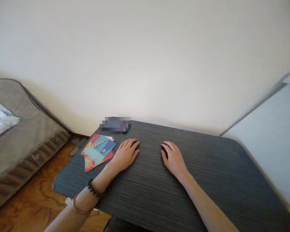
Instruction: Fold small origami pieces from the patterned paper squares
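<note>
Working from a distance through the head view, I record both hands palm down on the dark table (222,180), well apart from each other, with bare tabletop between them. The left hand (126,155) is loosely spread, its thumb set off from lightly bent fingers; I see nothing in its hold. The right hand (173,158) is similarly relaxed, thumb and fingers parted, and likewise shows nothing gripped; the undersides of both palms are hidden from me. The colourful cards (97,153) lie on the left part of the tabletop, directly to the left of the left hand, on its outer side rather than ahead of its fingertips. They are just beside that hand and wrist; contact I cannot confirm. The left hand is plainly the nearer, the right being on the far side of it. The cards overlap in an uneven fan, so I note no single long axis for the pile; the pale uppermost one appears to run slantwise, from upper left down towards the left wrist. Beyond the cards, by the wall (171,64), sits a dark pixelated object (114,125), which I cannot identify.
</note>
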The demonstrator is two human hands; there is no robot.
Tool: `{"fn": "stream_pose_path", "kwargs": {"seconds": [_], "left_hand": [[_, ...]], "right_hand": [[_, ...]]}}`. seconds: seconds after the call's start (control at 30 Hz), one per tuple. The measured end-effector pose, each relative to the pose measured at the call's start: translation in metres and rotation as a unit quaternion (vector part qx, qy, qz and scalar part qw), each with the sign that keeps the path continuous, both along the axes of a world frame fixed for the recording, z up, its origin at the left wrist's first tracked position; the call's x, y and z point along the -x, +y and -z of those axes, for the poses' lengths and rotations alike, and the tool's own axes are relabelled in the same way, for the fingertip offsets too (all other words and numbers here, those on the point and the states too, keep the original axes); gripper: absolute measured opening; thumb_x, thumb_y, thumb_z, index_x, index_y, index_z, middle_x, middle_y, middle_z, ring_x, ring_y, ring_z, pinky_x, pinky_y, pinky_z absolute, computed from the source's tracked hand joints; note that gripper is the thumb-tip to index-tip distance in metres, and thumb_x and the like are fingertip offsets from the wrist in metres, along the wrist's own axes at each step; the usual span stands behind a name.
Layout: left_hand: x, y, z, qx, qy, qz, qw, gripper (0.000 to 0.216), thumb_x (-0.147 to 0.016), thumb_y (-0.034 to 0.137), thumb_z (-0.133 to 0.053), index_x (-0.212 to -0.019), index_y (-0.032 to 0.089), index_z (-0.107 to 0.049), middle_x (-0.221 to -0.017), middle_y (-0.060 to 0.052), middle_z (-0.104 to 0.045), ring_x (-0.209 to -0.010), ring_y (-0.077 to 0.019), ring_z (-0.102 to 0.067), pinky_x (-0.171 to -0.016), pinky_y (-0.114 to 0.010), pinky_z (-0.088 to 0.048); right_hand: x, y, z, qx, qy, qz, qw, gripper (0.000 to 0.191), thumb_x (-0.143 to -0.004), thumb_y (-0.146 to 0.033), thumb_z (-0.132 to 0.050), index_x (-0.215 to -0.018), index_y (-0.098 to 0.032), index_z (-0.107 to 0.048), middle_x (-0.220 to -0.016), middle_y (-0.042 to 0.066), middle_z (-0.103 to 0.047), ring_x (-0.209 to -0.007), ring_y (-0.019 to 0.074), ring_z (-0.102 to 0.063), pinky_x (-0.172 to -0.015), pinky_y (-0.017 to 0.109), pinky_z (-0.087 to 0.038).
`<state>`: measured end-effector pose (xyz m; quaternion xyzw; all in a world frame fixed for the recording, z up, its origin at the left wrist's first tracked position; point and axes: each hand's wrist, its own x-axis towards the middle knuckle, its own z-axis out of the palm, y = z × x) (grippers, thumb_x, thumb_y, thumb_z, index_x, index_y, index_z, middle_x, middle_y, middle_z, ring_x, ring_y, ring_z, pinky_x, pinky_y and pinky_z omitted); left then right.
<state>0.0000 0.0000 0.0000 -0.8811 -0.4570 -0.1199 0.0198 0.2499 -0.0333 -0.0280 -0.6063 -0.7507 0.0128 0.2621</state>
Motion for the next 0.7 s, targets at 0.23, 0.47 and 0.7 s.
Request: {"fn": "stream_pose_path", "kwargs": {"seconds": [0.23, 0.47, 0.7], "left_hand": [[0.022, -0.009, -0.01, -0.008, 0.015, -0.019, 1.0, 0.04, -0.094, 0.034, -0.039, -0.131, 0.021, -0.046, -0.137, -0.009, -0.044, -0.127, -0.0249, -0.038, -0.11, -0.044, -0.027], [0.076, -0.016, -0.017, -0.014, 0.098, -0.281, 0.955, 0.046, -0.091, 0.041, -0.042, -0.124, 0.011, -0.051, -0.123, -0.017, -0.056, -0.115, -0.0317, -0.051, -0.095, -0.043, -0.04], [0.079, -0.017, -0.027, 0.033, 0.112, -0.309, 0.944, 0.038, -0.093, 0.038, -0.032, -0.109, 0.02, -0.062, -0.108, -0.011, -0.067, -0.098, -0.028, -0.063, -0.076, -0.035, -0.048]], "right_hand": [[0.021, 0.002, -0.003, -0.016, -0.003, -0.035, 0.999, 0.035, -0.09, -0.024, -0.041, -0.119, -0.014, -0.058, -0.126, 0.012, -0.055, -0.119, 0.0252, -0.048, -0.105, 0.044, -0.039], [0.025, 0.004, -0.001, -0.023, -0.009, -0.033, 0.999, 0.034, -0.09, -0.024, -0.041, -0.118, -0.016, -0.058, -0.125, 0.011, -0.055, -0.118, 0.027, -0.047, -0.102, 0.046, -0.039], [0.041, 0.007, -0.008, -0.014, -0.014, -0.035, 0.999, 0.034, -0.09, -0.023, -0.042, -0.119, -0.016, -0.057, -0.125, 0.012, -0.055, -0.118, 0.0265, -0.046, -0.102, 0.045, -0.038]]}}
